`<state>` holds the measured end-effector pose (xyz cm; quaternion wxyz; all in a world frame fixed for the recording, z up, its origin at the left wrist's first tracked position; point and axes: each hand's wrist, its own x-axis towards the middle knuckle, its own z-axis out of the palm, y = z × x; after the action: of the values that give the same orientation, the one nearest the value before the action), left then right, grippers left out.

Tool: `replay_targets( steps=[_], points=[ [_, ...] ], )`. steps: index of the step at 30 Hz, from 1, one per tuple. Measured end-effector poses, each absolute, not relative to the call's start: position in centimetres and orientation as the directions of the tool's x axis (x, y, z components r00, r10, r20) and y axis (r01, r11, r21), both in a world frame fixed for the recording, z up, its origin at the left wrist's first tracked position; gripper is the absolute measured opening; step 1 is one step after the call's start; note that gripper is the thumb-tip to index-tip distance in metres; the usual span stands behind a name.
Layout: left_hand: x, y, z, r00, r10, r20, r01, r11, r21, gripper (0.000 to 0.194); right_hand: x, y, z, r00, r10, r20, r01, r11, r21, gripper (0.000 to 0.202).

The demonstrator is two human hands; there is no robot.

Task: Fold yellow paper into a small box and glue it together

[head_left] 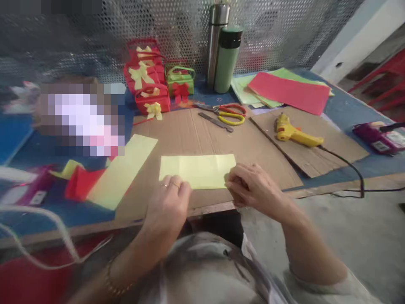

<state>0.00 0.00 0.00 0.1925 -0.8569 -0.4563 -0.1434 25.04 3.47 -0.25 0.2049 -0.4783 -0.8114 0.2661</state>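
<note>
A pale yellow paper strip (pixel 198 169) with faint crease lines lies across the cardboard sheet (pixel 186 131) in front of me. My left hand (pixel 171 198), with a ring on it, has its fingers curled on the strip's lower left edge; the thumb is hidden. At the lower right corner, my right hand (pixel 253 185) is closed on the strip, fingers bent together. Left of it, a second pale yellow strip (pixel 126 173) lies slantwise, partly over a red paper piece (pixel 82 182).
Scissors (pixel 230 115) and a slim metal blade (pixel 215 121) lie beyond the strip. A yellow glue gun (pixel 297 134) with a black cord rests at right. Small red paper baskets (pixel 152 99), a green bottle (pixel 226 63) and red paper (pixel 291 92) stand or lie at the back.
</note>
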Motion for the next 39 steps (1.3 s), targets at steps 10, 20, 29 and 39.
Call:
replay_targets(
  steps=[10, 20, 29, 39],
  points=[
    [0.1, -0.5, -0.5, 0.518, 0.675, 0.525, 0.846, -0.493, -0.201, 0.027, 25.0, 3.1, -0.4, -0.438, 0.892, 0.110, 0.692, 0.413, -0.592, 0.020],
    [0.3, -1.7, 0.0, 0.515, 0.714, 0.474, 0.850, -0.496, -0.176, 0.039, 25.2, 2.6, -0.8, -0.440, 0.877, 0.192, 0.694, 0.468, -0.548, 0.021],
    [0.9, -2.5, 0.0, 0.568, 0.690, 0.449, 0.823, -0.462, -0.330, 0.060, 25.3, 2.7, -1.1, -0.451, 0.863, 0.229, 0.659, 0.494, -0.567, 0.023],
    [1.0, -2.7, -0.3, 0.581, 0.685, 0.439, 0.808, -0.421, -0.413, 0.058, 25.3, 2.5, -0.5, -0.442, 0.870, 0.216, 0.659, 0.479, -0.580, 0.021]
  ],
)
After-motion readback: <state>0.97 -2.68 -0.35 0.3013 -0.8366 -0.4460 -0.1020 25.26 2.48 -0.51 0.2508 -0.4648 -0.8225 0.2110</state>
